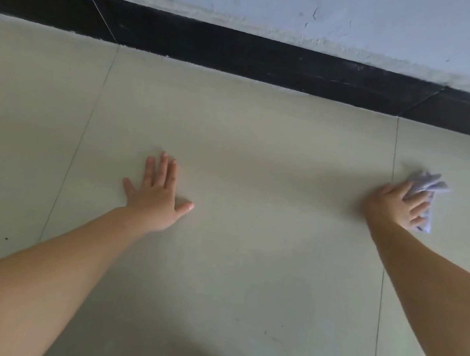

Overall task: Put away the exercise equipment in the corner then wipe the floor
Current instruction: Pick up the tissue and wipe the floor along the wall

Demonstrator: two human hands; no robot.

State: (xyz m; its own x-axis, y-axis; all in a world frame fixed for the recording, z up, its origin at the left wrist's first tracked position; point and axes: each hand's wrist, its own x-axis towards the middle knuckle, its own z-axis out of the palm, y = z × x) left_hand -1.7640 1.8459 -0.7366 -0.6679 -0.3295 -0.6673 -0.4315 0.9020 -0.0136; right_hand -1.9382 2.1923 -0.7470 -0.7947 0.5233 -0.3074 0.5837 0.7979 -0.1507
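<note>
Fingers [418,206] of your right hand [397,206] press flat on the cloth [426,185], which lies bunched under and beyond them on the floor [260,151], soft and light I think, while your left hand [155,195] rests flat, grasping nothing.

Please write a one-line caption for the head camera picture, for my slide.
Right hand presses a pale cloth on the tiled floor near the black baseboard; left hand rests flat.
</note>
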